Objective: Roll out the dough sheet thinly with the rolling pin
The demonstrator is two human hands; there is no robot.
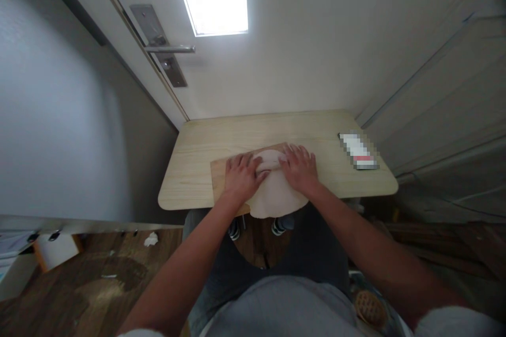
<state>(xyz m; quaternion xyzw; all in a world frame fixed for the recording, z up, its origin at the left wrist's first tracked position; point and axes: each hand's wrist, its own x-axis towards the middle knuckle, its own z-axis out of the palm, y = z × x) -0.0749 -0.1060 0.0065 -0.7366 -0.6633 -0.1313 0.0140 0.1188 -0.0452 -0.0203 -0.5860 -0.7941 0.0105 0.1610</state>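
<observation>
A pale, soft, roundish sheet (276, 195), of dough or cloth, lies over a thin brown board (219, 179) on the small table. Its lower edge hangs past the table's front edge. Near its top a raised fold or roll runs across, between my two hands. My left hand (243, 174) presses on the left end of the fold, palm down, fingers stretched over it and the thumb pointing inward. On the right end rests my right hand (298, 168), also palm down with its fingers spread. What lies under both palms is hidden.
The light wooden table (190, 168) stands against a white door with a metal handle (169, 49). A phone (358, 151), partly blurred, lies at the table's right. Crumpled tissue (151, 239) and a clipboard (57, 250) are on the floor side at left. My legs are under the table.
</observation>
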